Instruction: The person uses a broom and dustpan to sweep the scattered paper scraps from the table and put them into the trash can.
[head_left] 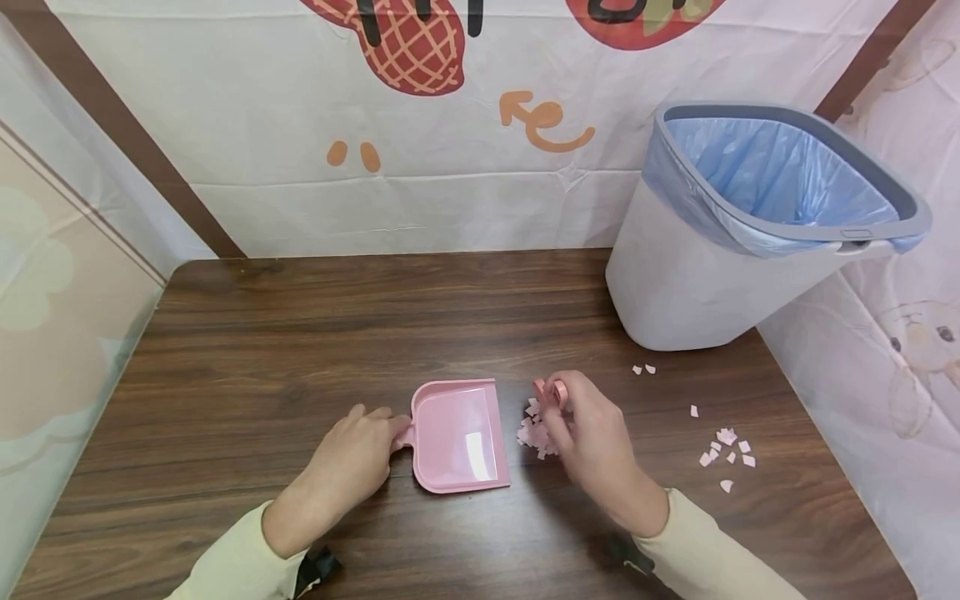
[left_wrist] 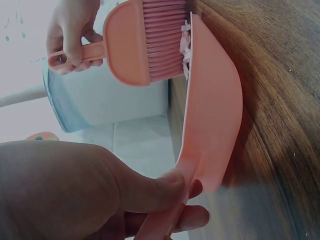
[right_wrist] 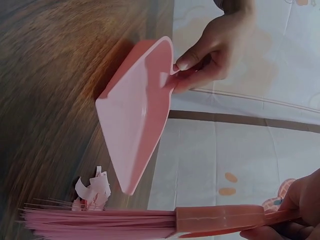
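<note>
Basically, L hand grips the pan by its handle, prob. to steady it on the bench, lip facing the scraps; R hand holds the brush, bristles beyond them, likely so they're fenced in btwn. Bin stands back R, stray bits nr it.

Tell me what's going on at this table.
A person is working with a pink dustpan and brush. The left grip holds the dustpan by its handle; the right grip holds the brush, its bristles at a pile of pale scraps just outside the pan's front edge. No scraps show in the pan. More loose scraps lie farther right, near a bin with a blue liner.
</note>
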